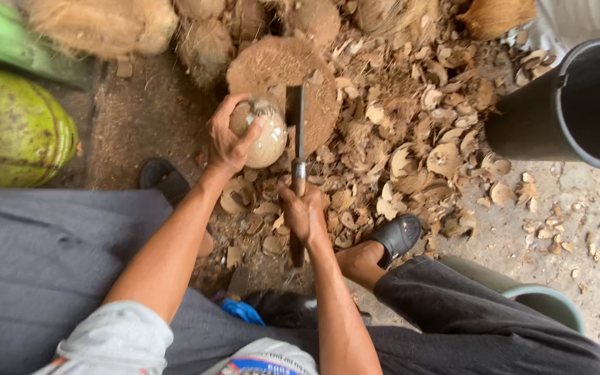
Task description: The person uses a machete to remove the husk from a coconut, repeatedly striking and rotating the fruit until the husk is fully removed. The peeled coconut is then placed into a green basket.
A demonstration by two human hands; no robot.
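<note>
Left hand (227, 142) clasped over the top and near side of a peeled coconut (264, 135), pressing it against a round husk-covered chopping block (272, 66). Right hand (303, 212) closed around the wooden handle of a cleaver (296, 132), its dark blade upright, touching the coconut's right side. The coconut is pale tan, smooth, with brown fibre patches near its top. Shell and husk chips (418, 146) litter the ground around the block; a black bucket (578, 104) stands at right, a green coconut (12, 128) at left, black sandals (397, 236) below
</note>
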